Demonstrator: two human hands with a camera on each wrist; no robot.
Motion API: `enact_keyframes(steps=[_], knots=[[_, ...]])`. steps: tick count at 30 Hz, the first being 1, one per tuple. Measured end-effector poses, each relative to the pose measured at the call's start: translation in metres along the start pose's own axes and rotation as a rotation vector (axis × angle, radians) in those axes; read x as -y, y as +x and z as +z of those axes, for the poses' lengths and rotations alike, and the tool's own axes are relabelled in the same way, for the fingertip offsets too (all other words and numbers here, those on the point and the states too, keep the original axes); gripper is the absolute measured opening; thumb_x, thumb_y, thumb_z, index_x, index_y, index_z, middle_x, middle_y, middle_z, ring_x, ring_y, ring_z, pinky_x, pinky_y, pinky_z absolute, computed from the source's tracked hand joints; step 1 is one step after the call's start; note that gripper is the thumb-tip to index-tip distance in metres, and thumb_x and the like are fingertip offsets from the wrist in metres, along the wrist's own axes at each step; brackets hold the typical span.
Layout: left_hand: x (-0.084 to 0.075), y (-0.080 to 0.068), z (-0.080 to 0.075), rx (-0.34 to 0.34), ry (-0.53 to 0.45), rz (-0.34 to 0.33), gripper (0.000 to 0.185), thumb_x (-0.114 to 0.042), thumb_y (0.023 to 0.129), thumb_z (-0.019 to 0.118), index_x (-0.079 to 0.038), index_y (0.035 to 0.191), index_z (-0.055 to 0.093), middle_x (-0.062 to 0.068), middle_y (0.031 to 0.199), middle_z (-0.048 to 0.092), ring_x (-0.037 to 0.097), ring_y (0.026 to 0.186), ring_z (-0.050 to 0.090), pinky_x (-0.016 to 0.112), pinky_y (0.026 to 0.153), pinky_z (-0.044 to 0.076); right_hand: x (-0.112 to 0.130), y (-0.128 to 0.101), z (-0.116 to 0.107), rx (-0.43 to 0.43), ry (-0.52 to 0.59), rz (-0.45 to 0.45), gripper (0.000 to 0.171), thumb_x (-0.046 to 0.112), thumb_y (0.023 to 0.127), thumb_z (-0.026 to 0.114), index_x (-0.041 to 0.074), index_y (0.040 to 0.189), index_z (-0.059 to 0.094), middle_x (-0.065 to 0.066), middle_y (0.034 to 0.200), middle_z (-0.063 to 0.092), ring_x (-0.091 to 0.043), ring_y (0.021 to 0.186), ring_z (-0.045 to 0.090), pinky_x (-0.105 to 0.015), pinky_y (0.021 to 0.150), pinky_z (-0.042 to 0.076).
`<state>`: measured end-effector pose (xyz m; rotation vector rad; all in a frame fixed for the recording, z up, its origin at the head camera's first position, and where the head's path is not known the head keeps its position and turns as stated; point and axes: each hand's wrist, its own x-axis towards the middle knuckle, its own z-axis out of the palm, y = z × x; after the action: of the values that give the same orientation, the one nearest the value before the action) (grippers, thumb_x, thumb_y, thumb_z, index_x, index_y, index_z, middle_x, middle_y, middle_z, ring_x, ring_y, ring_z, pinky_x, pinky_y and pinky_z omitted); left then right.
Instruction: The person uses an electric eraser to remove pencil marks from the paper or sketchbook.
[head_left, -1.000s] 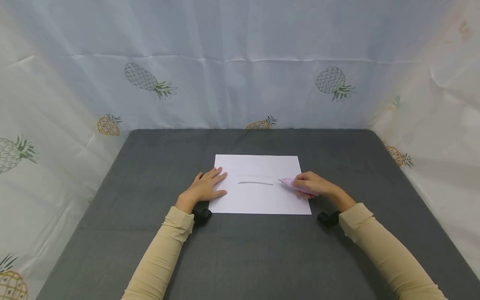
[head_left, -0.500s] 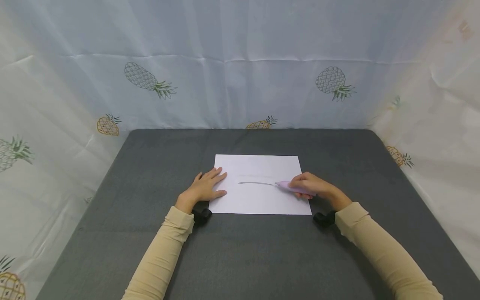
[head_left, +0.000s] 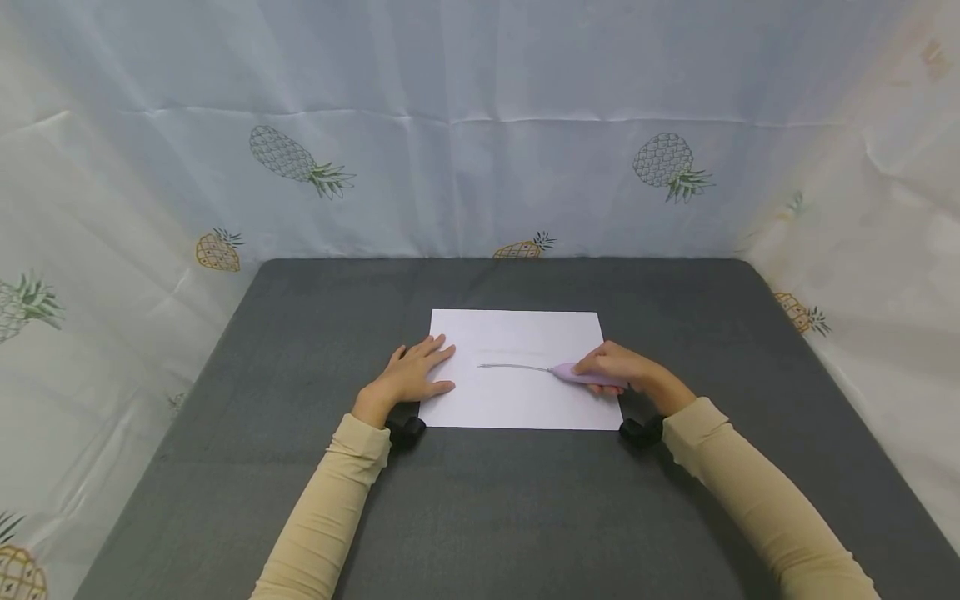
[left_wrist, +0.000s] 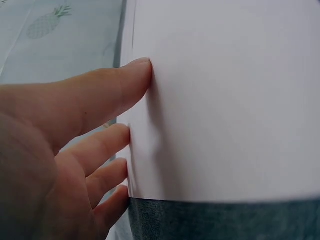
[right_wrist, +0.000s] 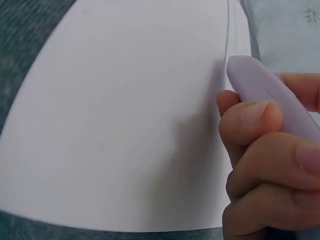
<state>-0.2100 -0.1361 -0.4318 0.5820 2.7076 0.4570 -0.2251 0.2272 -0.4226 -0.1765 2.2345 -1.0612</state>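
A white sheet of paper lies on the dark grey table. My left hand rests at its left edge with fingers spread, the thumb on the paper. In my right hand is a thick lilac pen-shaped tool with a tapered nose; its exact kind cannot be told. The fingers curl round its body. Its small tip meets the right end of a thin, slightly curved grey line across the paper; whether that line is a mark or a slit is unclear. The right wrist view hides the tip.
The grey table surrounds the paper on every side. A pale curtain with pineapple prints hangs behind it and along both sides. Black wrist-worn devices sit beneath both wrists.
My right hand has moved slightly left with the lilac tool, whose tip went from beyond the line's right end to touching it. The left hand has stayed in place.
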Motion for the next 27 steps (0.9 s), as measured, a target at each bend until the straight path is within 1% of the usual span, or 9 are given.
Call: enact_keyframes(steps=[2,5,10,14,17,21,27], knots=[[0.0003,0.0001,0.0008,-0.001,-0.004,-0.001,0.068,-0.04,0.094,0.057,-0.014,0.151,0.032,0.012,0.163,0.021,0.033,0.152,0.017,0.064,0.119,0.01,0.0012,0.0,0.0,-0.003,0.001,0.013,0.034,0.026,0.093,0.054,-0.006,0.093,0.066,0.005,0.052,0.051,-0.007,0.041,0.038,-0.021,0.042,0.034],[0.0008,0.0004,0.0018,-0.002,-0.003,-0.002,0.068,-0.04,0.094,0.056,-0.014,0.151,0.032,0.012,0.163,0.021,0.033,0.152,0.017,0.064,0.119,0.01,0.0015,0.0002,0.0001,0.007,-0.001,0.029,0.033,0.025,0.093,0.054,-0.005,0.093,0.066,0.004,0.052,0.051,-0.007,0.041,0.038,-0.021,0.042,0.034],[0.0008,0.0002,0.0011,-0.003,-0.002,-0.006,0.068,-0.04,0.094,0.057,-0.014,0.151,0.032,0.012,0.163,0.021,0.033,0.152,0.017,0.064,0.119,0.01,0.0013,0.0018,0.0015,0.011,-0.005,0.033,0.033,0.026,0.093,0.054,-0.005,0.098,0.066,0.004,0.052,0.051,-0.007,0.041,0.038,-0.021,0.042,0.034],[0.0006,0.0011,0.0011,0.002,-0.005,-0.005,0.068,-0.04,0.094,0.056,-0.014,0.152,0.031,0.011,0.163,0.02,0.032,0.152,0.016,0.064,0.119,0.009,0.0026,0.003,0.0014,0.002,-0.014,0.037,0.035,0.027,0.093,0.054,-0.005,0.098,0.066,0.004,0.052,0.051,-0.007,0.04,0.038,-0.021,0.042,0.034],[0.0005,0.0017,0.0016,0.005,-0.006,-0.005,0.068,-0.04,0.094,0.057,-0.015,0.152,0.031,0.011,0.163,0.02,0.032,0.152,0.016,0.064,0.12,0.009,0.0036,0.0037,0.0005,-0.01,-0.019,0.057,0.035,0.027,0.093,0.053,-0.005,0.1,0.066,0.003,0.052,0.051,-0.008,0.04,0.038,-0.021,0.042,0.034],[-0.0001,0.0015,0.0012,0.006,-0.01,-0.007,0.068,-0.04,0.094,0.057,-0.015,0.152,0.031,0.011,0.163,0.02,0.032,0.153,0.016,0.064,0.12,0.008,0.0052,0.0035,-0.0002,0.001,-0.034,0.076,0.036,0.028,0.093,0.053,-0.004,0.105,0.066,0.003,0.053,0.051,-0.008,0.041,0.039,-0.02,0.042,0.035],[-0.0004,0.0009,0.0004,0.007,-0.008,-0.009,0.068,-0.04,0.094,0.057,-0.015,0.152,0.031,0.011,0.163,0.02,0.032,0.153,0.016,0.064,0.12,0.009,0.0065,0.0033,-0.0003,-0.006,-0.035,0.076,0.037,0.028,0.093,0.054,-0.004,0.107,0.066,0.004,0.052,0.051,-0.007,0.041,0.039,-0.021,0.042,0.035]])
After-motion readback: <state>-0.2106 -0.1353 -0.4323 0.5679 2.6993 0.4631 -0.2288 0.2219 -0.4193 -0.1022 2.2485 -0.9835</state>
